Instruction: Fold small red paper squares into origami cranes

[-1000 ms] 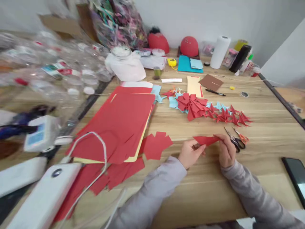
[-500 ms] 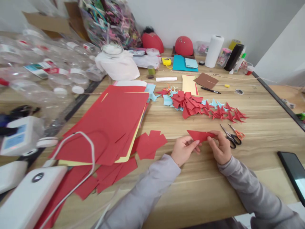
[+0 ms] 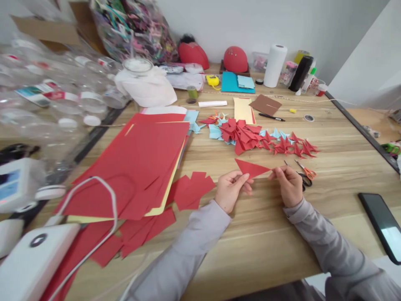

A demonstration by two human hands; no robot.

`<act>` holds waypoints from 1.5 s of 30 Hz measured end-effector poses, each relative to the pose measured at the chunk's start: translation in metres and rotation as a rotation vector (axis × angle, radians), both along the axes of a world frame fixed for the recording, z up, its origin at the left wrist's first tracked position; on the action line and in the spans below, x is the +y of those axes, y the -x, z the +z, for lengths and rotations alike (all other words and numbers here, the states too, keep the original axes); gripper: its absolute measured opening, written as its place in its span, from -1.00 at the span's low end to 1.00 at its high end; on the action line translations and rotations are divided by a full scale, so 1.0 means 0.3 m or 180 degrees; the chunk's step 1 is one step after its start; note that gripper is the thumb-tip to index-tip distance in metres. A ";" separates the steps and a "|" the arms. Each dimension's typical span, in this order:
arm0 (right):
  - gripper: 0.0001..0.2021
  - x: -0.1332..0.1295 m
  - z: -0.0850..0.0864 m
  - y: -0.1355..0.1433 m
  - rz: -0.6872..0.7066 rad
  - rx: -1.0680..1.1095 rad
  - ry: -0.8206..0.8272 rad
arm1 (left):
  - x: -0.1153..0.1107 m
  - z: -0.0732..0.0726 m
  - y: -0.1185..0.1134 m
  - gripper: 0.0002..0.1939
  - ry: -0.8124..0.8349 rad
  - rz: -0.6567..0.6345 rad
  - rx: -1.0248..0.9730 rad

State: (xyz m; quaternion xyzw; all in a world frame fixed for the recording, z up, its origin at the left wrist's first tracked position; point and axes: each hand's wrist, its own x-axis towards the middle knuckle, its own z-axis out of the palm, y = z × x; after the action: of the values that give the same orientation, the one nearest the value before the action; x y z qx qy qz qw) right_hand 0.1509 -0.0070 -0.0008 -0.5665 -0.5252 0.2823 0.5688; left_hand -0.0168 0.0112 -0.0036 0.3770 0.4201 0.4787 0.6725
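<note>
A wood-grain tabletop [image 3: 269, 242] spreads under everything, a stack of red paper sheets [image 3: 140, 154] at its left. Beyond the hands lies a heap of folded red and light-blue paper [image 3: 242, 136]; a smartphone [image 3: 380, 223] rests at right. The left hand [image 3: 230, 190] is partly curled, thumb and fingers pinching a folded red paper triangle [image 3: 252, 168] above the table — the right hand [image 3: 288, 184] has its fingertips nearly together at the triangle's point, grip unclear — near orange-handled scissors [image 3: 309, 173].
</note>
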 end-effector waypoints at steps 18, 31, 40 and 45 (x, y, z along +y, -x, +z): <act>-0.66 -0.036 -0.037 0.015 0.0479 -0.1772 -0.1175 | -0.013 0.001 -0.015 -0.67 -0.0014 0.0197 -0.0578; -0.78 -0.044 0.007 0.020 0.0845 -0.0889 -0.0316 | -0.017 0.011 -0.018 -0.67 -0.0316 -0.0111 -0.0101; -0.72 -0.012 0.016 0.035 0.1304 0.0987 0.0842 | -0.030 0.014 -0.027 -0.64 -0.0306 -0.0769 0.0015; -0.74 -0.008 0.018 0.026 0.1280 0.1032 0.0929 | -0.026 0.010 -0.024 -0.64 -0.0178 -0.0789 -0.0003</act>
State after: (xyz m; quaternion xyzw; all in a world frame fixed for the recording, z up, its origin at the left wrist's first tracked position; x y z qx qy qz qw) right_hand 0.1432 -0.0093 0.0045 -0.4745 -0.4831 0.5486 0.4905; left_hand -0.0097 0.0033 -0.0007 0.4444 0.3564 0.4037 0.7159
